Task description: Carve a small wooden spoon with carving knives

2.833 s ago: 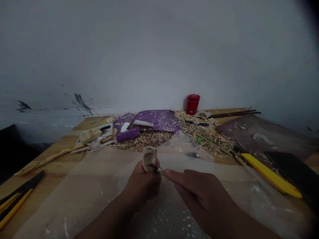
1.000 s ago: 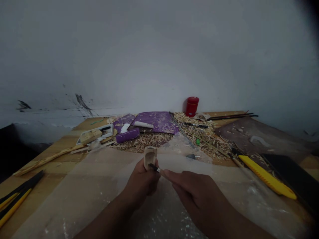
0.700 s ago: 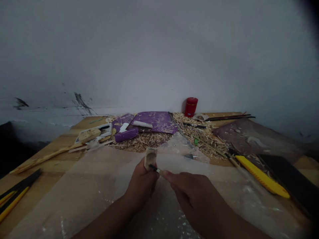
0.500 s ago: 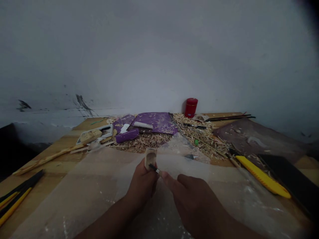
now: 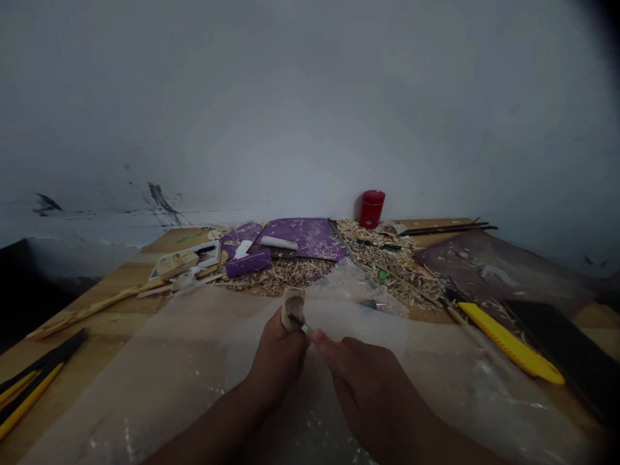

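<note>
Upright in my left hand (image 5: 278,355) is a small pale wooden block (image 5: 294,300) with a dark hollow in its face. My left fingers are wrapped round its lower part. My right hand (image 5: 365,374) is closed on a carving gouge (image 5: 305,328), its index finger stretched along the handle. The dark tip of the gouge touches the block at the lower part of the hollow. Most of the gouge handle is hidden inside my right hand. Both hands are above a clear plastic sheet (image 5: 194,361) spread over the wooden table.
Wood shavings (image 5: 290,274) lie around a purple sheet (image 5: 310,236). A red tin (image 5: 372,209) stands by the wall. To the right are a yellow utility knife (image 5: 508,341) and a dark flat slab (image 5: 557,349); yellow-and-black handled pliers (image 5: 39,381) lie at left.
My right hand and the gouge have shifted very slightly, the gouge tip moving a little up and left on the block. My left hand holds the block in place.
</note>
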A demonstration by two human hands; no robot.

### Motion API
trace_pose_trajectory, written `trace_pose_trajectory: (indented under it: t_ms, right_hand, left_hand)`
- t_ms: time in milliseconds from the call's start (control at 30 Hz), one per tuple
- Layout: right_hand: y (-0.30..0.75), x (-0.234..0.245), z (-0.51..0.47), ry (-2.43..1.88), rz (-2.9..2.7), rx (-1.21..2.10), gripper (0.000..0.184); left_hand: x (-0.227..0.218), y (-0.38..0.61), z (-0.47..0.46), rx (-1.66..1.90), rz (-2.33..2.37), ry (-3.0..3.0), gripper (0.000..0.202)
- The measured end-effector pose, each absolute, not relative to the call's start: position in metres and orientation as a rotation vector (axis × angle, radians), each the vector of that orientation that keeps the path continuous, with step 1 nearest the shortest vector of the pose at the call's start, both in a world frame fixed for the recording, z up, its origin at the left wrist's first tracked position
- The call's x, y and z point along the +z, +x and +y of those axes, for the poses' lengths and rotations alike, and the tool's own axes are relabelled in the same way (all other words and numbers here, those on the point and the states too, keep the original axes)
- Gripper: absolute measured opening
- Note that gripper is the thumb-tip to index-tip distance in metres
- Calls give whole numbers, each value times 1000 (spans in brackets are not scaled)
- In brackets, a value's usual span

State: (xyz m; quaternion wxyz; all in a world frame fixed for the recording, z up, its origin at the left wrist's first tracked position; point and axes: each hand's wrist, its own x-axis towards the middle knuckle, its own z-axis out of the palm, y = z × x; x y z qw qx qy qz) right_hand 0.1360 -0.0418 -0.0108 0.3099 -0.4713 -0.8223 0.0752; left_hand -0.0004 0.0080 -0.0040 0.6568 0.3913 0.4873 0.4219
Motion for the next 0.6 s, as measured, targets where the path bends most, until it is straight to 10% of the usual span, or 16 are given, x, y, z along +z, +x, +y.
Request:
trace_pose_trajectory:
  t_ms: [600]
  right_hand:
    - [118,-21,-33,-1170,-2005,139,39]
  left_hand:
    - [-3,5,3,1027,1165,888,12]
